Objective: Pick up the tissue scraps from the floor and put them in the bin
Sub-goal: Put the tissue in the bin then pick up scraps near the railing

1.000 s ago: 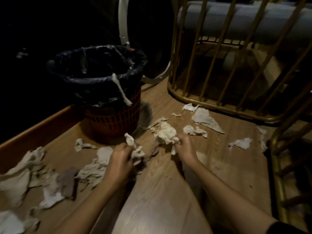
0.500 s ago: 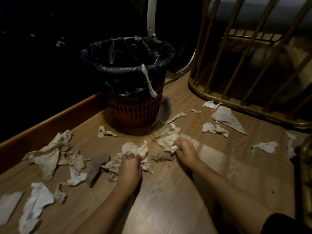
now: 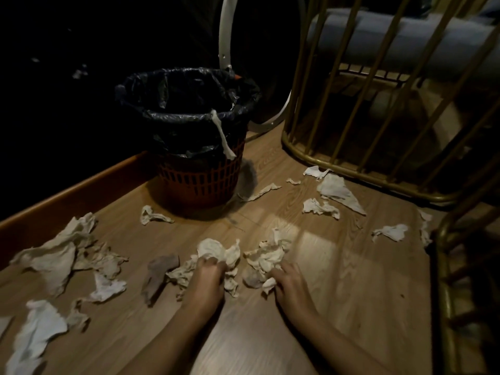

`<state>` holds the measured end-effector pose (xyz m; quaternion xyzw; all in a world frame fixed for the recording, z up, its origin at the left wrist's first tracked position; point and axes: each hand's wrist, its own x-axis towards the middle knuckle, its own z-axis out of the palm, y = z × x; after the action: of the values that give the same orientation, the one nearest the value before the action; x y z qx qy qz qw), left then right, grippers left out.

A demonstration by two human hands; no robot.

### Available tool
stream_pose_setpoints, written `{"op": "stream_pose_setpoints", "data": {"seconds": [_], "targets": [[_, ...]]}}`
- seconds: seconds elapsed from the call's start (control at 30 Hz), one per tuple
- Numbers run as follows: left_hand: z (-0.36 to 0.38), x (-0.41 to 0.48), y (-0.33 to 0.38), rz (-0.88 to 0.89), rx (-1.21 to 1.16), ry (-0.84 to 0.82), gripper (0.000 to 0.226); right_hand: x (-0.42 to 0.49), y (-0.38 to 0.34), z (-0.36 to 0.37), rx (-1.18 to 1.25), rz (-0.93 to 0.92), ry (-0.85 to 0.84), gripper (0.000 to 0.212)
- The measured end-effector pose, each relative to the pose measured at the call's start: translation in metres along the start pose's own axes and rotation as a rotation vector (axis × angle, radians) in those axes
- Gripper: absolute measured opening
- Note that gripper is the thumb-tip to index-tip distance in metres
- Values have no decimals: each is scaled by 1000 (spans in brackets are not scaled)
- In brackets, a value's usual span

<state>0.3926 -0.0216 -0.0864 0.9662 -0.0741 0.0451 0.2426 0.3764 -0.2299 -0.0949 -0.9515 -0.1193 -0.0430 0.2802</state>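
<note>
Left hand point(image 3: 209, 276) is closed on a crumpled wad point(image 3: 219, 253), pressed low to the floor point(image 3: 338, 266). Right hand point(image 3: 288, 280) is curled narrowly over a second clump point(image 3: 266, 257); a firm grip cannot be confirmed. Both clumps are best bunched tight before lifting, so no bits are shed. More scraps point(image 3: 338, 190) are scattered beyond. The bin point(image 3: 189, 125) is set farther back, liner open.

Crumpled white tissue scraps point(image 3: 266, 257) strewn over the wood floor, black-lined orange bin point(image 3: 198, 147) upright behind them
</note>
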Motion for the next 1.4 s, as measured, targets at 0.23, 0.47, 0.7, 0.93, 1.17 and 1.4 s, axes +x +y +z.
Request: {"op": "stream_pose_setpoints", "data": {"seconds": [0.23, 0.47, 0.7, 0.93, 1.17, 1.4], "targets": [[-67, 23, 13, 84, -126, 120, 30, 69, -26, -57, 151, 93, 89, 33], [-239, 90, 78, 500, 51, 409, 26, 174, -127, -178, 174, -284, 350, 28], [-351, 190, 104, 404, 156, 582, 21, 275, -228, -250, 320, -297, 270, 27], [-321, 240, 54, 150, 223, 229, 41, 313, -216, -209, 360, -125, 48, 24], [-281, 201, 41, 195, 183, 302, 25, 299, -186, -184, 281, -122, 80, 26], [-202, 176, 97, 580, 83, 387, 16, 266, -106, -203, 308, -22, 391, 22]]}}
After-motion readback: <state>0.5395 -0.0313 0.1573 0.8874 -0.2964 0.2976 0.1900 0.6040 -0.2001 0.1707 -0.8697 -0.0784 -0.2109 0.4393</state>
